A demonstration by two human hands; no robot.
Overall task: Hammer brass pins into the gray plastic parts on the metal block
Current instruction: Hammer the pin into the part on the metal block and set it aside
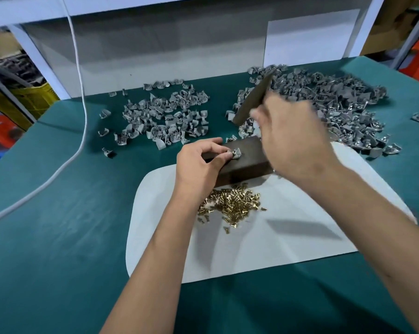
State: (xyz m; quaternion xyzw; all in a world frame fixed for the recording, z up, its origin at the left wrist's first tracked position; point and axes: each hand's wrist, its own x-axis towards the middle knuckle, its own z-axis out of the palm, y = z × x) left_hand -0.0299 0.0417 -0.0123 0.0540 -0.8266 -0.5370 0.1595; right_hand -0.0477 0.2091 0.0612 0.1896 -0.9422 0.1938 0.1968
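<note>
A dark metal block lies across the top of a white mat. My left hand pinches a small gray plastic part on the block's top face. My right hand, blurred by motion, grips a dark metal bar that serves as the hammer, raised and tilted up above the block. A heap of brass pins lies on the mat just in front of the block. Whether a pin sits in the held part is too small to tell.
Two spreads of gray plastic parts lie on the green table: one behind the block at the left, a larger one at the back right. A white cable runs down the left side. A white panel stands behind.
</note>
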